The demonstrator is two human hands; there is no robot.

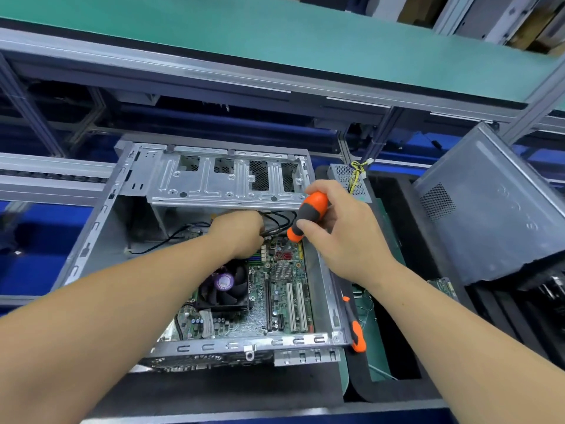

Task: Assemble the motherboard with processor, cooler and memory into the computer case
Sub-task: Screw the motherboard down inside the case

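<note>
With the motherboard [275, 289] already lying in the open case [101, 228] at mid-frame, the right hand [345, 237] grasps the orange screwdriver [308, 215] while the left hand [238, 234] should hold the black cables [275, 223] clear, keeping the tip square on the screw

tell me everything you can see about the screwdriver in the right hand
The screwdriver has a thick handle, orange at both ends with a dark grey band round the middle; it looks like plastic with a rubbery grip. The right hand holds it, fingers curled round the handle. It is tilted, its butt up and to the right, its lower end pointing down-left into the open computer case, above the motherboard. Its shaft and tip cannot be made out.
</note>
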